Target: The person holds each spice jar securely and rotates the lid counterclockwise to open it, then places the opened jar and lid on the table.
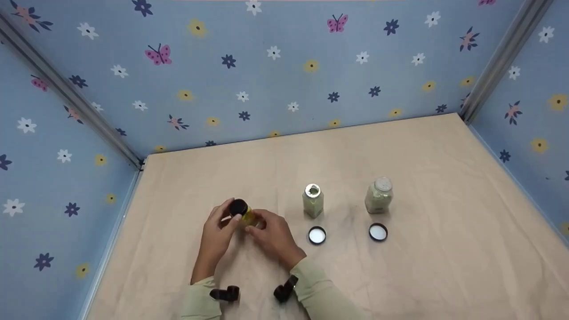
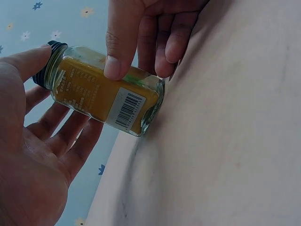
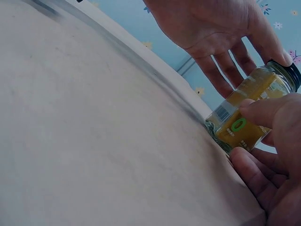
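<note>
A glass spice jar point(image 2: 89, 89) with a yellow-orange label and a barcode stands between both hands, its black screw lid point(image 1: 238, 207) on. My left hand point(image 1: 217, 233) holds the lid, with the thumb against its rim and the fingers around the far side. Lower down, my right hand point(image 1: 276, 234) grips the glass body between thumb and fingers. In the right wrist view the jar's base point(image 3: 217, 135) is close over the tablecloth. To the right stands a lidless jar point(image 1: 313, 204) of green contents, its whitish top showing a dark green opening.
Farther right is another lidless jar point(image 1: 378, 198) with pale green contents and a whitish top. Two black lids with white insides, a left lid point(image 1: 317, 235) and a right lid point(image 1: 378, 232), lie in front of the jars. Flowered blue walls point(image 1: 275, 80) border the cloth-covered table point(image 1: 426, 178).
</note>
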Demonstrator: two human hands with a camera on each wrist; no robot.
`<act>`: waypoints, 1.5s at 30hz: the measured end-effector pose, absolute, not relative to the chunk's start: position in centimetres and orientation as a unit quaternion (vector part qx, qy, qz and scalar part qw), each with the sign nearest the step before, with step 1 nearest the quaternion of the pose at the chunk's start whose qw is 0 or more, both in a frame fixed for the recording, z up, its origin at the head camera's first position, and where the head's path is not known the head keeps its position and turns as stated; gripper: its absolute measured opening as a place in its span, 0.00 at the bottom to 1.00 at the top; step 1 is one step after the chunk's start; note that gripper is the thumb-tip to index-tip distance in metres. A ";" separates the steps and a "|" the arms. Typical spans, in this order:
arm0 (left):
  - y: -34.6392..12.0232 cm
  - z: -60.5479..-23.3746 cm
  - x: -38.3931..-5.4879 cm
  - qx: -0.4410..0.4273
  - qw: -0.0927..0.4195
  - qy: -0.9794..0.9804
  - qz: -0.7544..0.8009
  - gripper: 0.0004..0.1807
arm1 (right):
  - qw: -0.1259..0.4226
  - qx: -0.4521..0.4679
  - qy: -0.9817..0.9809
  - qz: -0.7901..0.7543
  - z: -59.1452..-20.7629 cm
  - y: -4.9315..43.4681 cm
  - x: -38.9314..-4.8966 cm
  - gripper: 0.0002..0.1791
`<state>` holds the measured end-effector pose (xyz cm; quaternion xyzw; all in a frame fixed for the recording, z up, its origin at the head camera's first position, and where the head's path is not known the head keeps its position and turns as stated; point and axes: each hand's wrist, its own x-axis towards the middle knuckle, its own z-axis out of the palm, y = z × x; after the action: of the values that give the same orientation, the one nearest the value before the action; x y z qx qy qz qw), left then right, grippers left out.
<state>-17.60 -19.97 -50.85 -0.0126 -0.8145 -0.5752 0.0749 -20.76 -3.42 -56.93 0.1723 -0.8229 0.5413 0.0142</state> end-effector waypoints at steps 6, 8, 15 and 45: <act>-20.9 -53.4 -18.5 -0.021 0.087 -0.808 -0.583 0.27 | 0.004 0.168 -0.821 0.546 -56.9 -3.3 -20.7 0.23; -21.1 -53.8 -18.4 -0.027 0.091 -0.802 -0.589 0.27 | 0.001 0.166 -0.821 0.547 -56.9 -3.3 -20.7 0.23; -21.7 -54.1 -18.1 -0.024 0.094 -0.784 -0.614 0.24 | -0.002 0.166 -0.818 0.551 -57.1 -3.4 -20.7 0.22; -21.4 -53.8 -18.7 -0.033 0.098 -0.817 -0.568 0.30 | 0.003 0.164 -0.820 0.549 -56.9 -3.3 -20.8 0.22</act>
<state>-18.74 -21.45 -53.76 -0.0329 -0.8167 -0.5678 0.0975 -20.76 -3.34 -56.88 0.1642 -0.8197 0.5487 0.0034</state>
